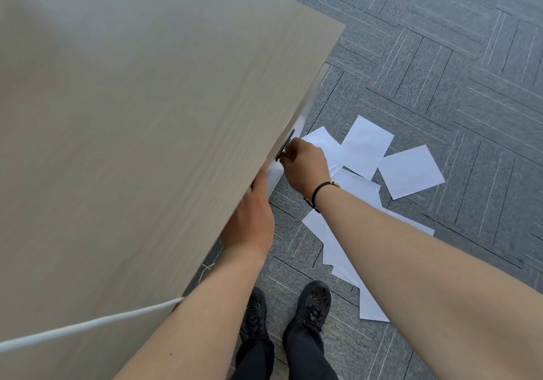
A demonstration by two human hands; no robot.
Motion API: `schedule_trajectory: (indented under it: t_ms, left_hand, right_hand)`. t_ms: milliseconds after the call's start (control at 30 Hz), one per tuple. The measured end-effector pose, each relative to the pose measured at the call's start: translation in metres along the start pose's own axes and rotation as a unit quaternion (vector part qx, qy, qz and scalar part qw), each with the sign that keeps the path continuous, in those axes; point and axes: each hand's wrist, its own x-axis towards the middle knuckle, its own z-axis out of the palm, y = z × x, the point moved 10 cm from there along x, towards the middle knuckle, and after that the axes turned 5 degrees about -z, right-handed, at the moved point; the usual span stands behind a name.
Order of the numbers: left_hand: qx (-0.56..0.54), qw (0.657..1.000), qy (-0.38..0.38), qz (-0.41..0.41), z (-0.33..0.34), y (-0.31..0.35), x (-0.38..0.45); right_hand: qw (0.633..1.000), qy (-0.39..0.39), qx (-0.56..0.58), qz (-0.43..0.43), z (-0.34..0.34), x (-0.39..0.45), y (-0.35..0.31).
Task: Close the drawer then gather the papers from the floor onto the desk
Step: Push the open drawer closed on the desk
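Nearest the camera, two black shoes are seen planted on the grey carpet, with a white cable draped over the desk edge at the lower left. Both bare forearms are extended forward and down toward the desk's side.

The left hand is laid against the desk edge, its fingers tucked out of sight beneath the top, so whether anything is gripped there cannot be told. A little farther on, the right hand, a dark bracelet worn at its wrist, is closed around the dark handle of the drawer. Only a pale strip of the drawer front is shown below the desk top; it appears nearly flush, though whether it is fully shut cannot be made out from this angle.

Beyond and beside the right arm, the papers are scattered on the carpet, some overlapping, one sheet lying slightly apart to the right. None is seen on the desk top.

The first step is therefore judged to be under way or almost finished. The gathering has not been started: every visible sheet is on the floor, and all of that work is left.
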Motion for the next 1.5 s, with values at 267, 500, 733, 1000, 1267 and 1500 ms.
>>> schedule_trajectory:
  t_ms: [267, 500, 733, 1000, 1267, 1500]
  left_hand:
    - [0.005, 1.0, 0.013, 0.014, -0.002, 0.003, 0.0]
    - [0.022, 1.0, -0.007, 0.004, 0.0, 0.002, 0.001]
    - [-0.002, 1.0, -0.022, -0.005, -0.004, 0.003, -0.002]
    - [-0.026, 0.999, -0.02, -0.029, -0.017, 0.013, -0.005]
    - [-0.016, 0.999, 0.011, 0.033, -0.019, 0.058, -0.012]
    - [-0.012, 0.994, -0.078, 0.079, 0.041, 0.093, -0.062]
  right_hand:
    - [0.997, 0.035, -0.043, -0.061, -0.007, -0.002, -0.013]
    - [0.993, 0.067, -0.049, -0.082, -0.008, -0.007, -0.02]
    - [0.998, 0.057, -0.008, -0.041, -0.009, -0.014, -0.002]
    - [0.996, 0.071, 0.056, -0.018, -0.03, -0.034, 0.009]
    - [0.982, 0.077, 0.147, 0.093, -0.042, -0.086, 0.081]
    - [0.939, 0.082, 0.222, 0.25, -0.039, -0.162, 0.187]
